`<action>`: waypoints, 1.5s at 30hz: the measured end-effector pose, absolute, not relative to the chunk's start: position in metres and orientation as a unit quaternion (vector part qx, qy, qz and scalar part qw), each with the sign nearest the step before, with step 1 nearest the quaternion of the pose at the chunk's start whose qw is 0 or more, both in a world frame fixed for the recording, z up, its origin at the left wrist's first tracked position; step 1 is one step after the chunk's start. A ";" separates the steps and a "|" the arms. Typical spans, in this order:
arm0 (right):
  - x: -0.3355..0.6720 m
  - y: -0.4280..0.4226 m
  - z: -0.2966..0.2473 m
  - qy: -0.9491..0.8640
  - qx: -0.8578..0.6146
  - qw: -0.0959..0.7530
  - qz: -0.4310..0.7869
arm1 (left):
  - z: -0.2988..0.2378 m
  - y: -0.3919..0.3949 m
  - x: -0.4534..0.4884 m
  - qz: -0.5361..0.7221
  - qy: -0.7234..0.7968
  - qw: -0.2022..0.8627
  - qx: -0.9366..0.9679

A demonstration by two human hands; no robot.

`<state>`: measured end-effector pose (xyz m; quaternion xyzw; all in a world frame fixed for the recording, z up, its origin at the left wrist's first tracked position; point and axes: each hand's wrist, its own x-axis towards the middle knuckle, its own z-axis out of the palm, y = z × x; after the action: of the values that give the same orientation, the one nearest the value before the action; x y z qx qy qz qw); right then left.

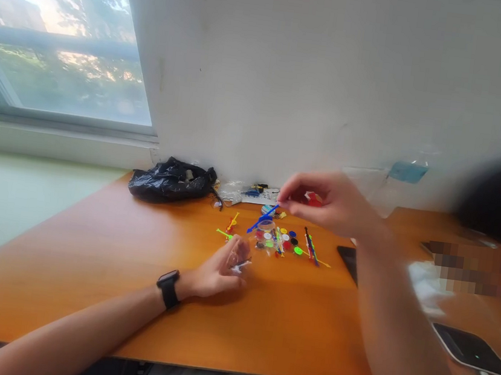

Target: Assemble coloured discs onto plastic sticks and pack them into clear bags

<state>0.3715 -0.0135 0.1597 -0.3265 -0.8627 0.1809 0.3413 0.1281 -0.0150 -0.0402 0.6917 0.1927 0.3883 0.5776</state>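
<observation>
Between thumb and fingertips, my right hand pinches a blue plastic arrow-shaped strip, held slanting over the table with its arrowhead down to the left. My left hand rests low on the table, fingers curled round a clear plastic thing with small white and dark bits showing; its exact kind is unclear. Just beyond lie several coloured round discs, some partly behind clear plastic. A green arrow strip and a yellow one lie left of them. Dark and coloured strips lie to the right.
A black plastic bag sits at the back left, with clear packaging beside it. On the right are a dark flat object, white tissue and a phone-like device. Another person's dark hair shows at the right edge.
</observation>
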 end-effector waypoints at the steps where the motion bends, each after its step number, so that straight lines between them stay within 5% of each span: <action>1: 0.373 -0.014 0.160 -0.857 -0.335 0.348 0.178 | -0.039 -0.015 0.128 0.387 0.197 0.572 0.696; 11: 0.350 -0.004 0.139 -0.913 -0.315 0.175 0.192 | -0.039 -0.016 0.132 0.374 0.186 0.607 0.676; 28: 0.336 -0.006 0.129 -0.918 -0.291 0.094 0.251 | -0.042 -0.012 0.131 0.398 0.182 0.583 0.685; 40: 0.335 -0.005 0.128 -0.944 -0.231 0.195 0.132 | -0.043 -0.009 0.123 0.407 0.255 0.504 0.718; 45: 0.332 -0.009 0.135 -0.921 -0.228 0.302 0.088 | -0.038 -0.004 0.129 0.382 0.169 0.637 0.648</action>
<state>0.3318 -0.0091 0.1355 -0.2279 -0.9213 0.0884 0.3024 0.1285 -0.0038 -0.0384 0.6484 0.1690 0.3816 0.6367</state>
